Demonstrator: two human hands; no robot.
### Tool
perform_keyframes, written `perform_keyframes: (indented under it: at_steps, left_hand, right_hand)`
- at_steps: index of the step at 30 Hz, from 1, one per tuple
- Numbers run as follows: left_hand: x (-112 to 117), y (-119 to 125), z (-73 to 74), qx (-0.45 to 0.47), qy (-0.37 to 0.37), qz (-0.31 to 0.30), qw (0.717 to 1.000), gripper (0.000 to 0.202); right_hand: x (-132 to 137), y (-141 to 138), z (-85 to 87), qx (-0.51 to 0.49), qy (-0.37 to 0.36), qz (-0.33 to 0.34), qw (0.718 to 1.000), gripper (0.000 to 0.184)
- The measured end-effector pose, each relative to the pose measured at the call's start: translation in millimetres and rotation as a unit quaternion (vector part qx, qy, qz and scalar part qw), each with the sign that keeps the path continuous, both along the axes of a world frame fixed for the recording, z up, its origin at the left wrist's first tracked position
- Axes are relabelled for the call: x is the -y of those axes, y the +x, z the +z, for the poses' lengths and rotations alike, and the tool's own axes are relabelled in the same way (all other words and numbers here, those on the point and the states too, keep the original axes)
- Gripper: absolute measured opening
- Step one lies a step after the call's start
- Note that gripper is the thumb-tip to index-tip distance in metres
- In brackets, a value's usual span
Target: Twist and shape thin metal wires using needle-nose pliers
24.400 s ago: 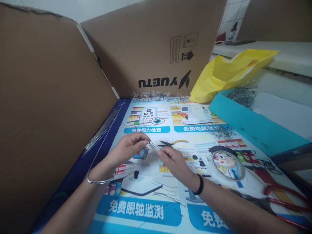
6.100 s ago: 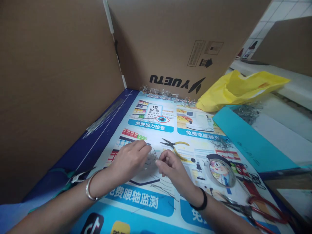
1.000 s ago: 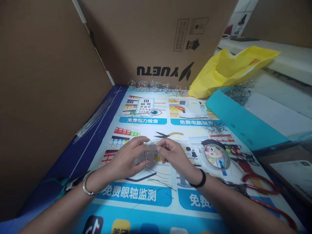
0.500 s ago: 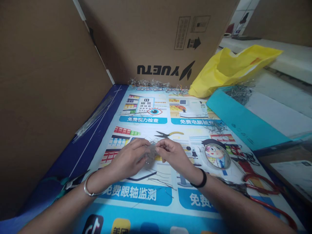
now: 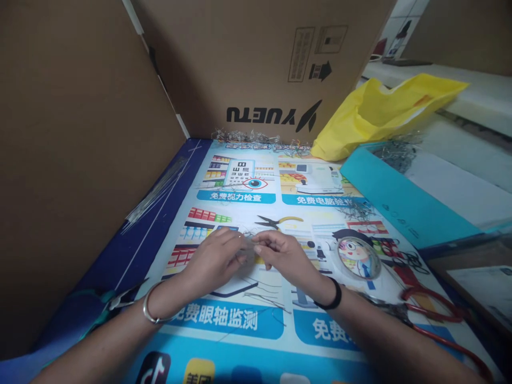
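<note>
My left hand (image 5: pixel 218 257) and my right hand (image 5: pixel 280 253) meet over the printed mat, fingertips nearly touching. Both are closed in a pinch. Between them shows a thin wire piece (image 5: pixel 248 238), partly hidden by the fingers and too fine to make out its shape. Just beyond the fingers lies a pair of pliers (image 5: pixel 291 219) with yellow handles and dark jaws. Several loose wires (image 5: pixel 266 300) rest on the mat below my hands.
Wire lengths (image 5: pixel 157 193) lie at left, near green-handled scissors (image 5: pixel 102 305). Right are a clear tape roll (image 5: pixel 376 261), red-handled scissors (image 5: pixel 434 316), and a wire heap (image 5: pixel 358 209). A yellow bag (image 5: pixel 352 128), teal box (image 5: pixel 404 200) and cardboard wall (image 5: pixel 248 69) stand behind.
The fingertips have shifted slightly around the wire piece, which shows less between them now. The whole view has moved a little; the tools lie as before.
</note>
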State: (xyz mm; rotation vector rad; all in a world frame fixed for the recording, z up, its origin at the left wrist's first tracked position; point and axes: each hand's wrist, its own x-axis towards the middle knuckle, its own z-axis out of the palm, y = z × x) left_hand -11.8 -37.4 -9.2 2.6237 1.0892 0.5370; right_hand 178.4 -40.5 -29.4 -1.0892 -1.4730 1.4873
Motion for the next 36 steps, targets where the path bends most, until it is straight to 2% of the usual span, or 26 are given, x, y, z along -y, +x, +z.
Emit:
perform_keyframes:
  at_steps: [4,10,19,26,29,36]
  left_hand:
    - [-2.4,1.0,-2.2,0.010,-0.013,0.002,1.000,0.016]
    - [-4.4,-1.8,-4.1,0.085,-0.072,0.007,0.994,0.008]
    - [-3.9,-0.9,-9.8,0.101,-0.117,0.024,0.988,0.009]
    - [-3.9,-0.6,-13.1,0.146,-0.161,0.025,0.976,0.006]
    - [-3.5,0.4,-12.3,0.160,-0.153,0.021,0.975,0.007]
    - [0.0,-0.2,-10.8,0.163,-0.074,-0.001,0.984,0.008]
  right_hand:
    - [-1.1,-0.2,-1.4,-0.014,-0.006,0.002,1.000,0.018]
    - [-3.0,2.7,-1.4,-0.019,-0.014,0.005,1.000,0.021]
    - [-5.5,4.3,-3.6,-0.057,-0.070,-0.019,0.996,0.021]
    - [-7.8,5.3,-9.3,-0.051,-0.040,-0.022,0.998,0.020]
    - [-7.8,5.7,-8.8,-0.037,-0.021,-0.027,0.999,0.018]
    - [-6.2,7.3,-6.3,-0.030,0.011,-0.026,0.999,0.015]
